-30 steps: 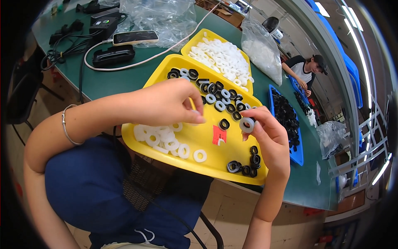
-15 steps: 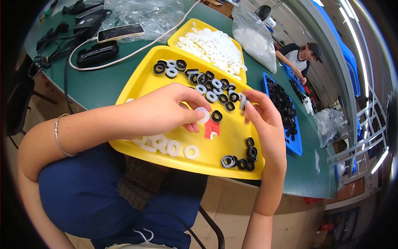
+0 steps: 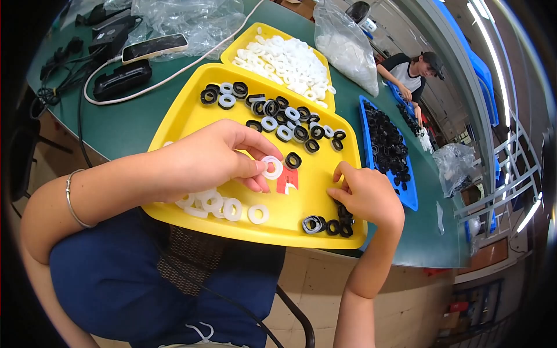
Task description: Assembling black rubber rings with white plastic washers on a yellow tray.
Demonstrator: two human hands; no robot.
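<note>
My left hand (image 3: 226,153) pinches a white ring (image 3: 272,167) between thumb and fingertips, above the yellow tray (image 3: 174,124). My right hand (image 3: 368,194) hovers at the tray's right side with bent fingers parted, just over a small group of black rings (image 3: 346,229); it partly covers them. Nothing shows between its visible fingertips. Beneath the left hand's ring lies a red piece (image 3: 287,181), with a black ring (image 3: 293,160) beside it. Several black and pale grey rings (image 3: 284,133) lie across the tray's far half. Loose white rings (image 3: 232,209) sit along its near left edge.
Behind stands a second yellow tray (image 3: 226,55) of white rings. A blue tray (image 3: 412,200) with black parts is at the right. A clear bag (image 3: 346,55), a phone (image 3: 155,48), a black case (image 3: 122,80) and a white cable (image 3: 185,68) lie around. A co-worker (image 3: 415,72) sits beyond.
My right hand has let go of a grey and black ring near the tray's far right and come down toward the near black rings. The left hand still holds the white ring.
</note>
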